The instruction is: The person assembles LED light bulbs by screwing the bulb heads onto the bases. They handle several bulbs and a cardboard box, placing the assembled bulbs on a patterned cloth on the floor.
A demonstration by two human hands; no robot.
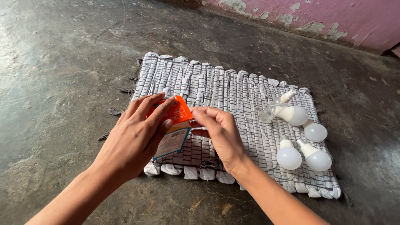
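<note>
The left hand (135, 135) covers most of the orange bulb box (177, 118); its lower end cannot be seen. At three o'clock, the clear bulb (268, 111) is hard to make out. Both forearms run off the bottom edge.

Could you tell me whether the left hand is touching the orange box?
Touching. The head view shows the left hand wrapped around the orange box, its fingers pressed flat on the box's top face.

The left hand (135, 135) wraps around a small orange box (178, 113) above a woven grey mat (225, 89) on the concrete floor (62, 62). The right hand (221, 135) pinches the box's top flap. Four white bulbs (288, 157) lie at the mat's right.
</note>
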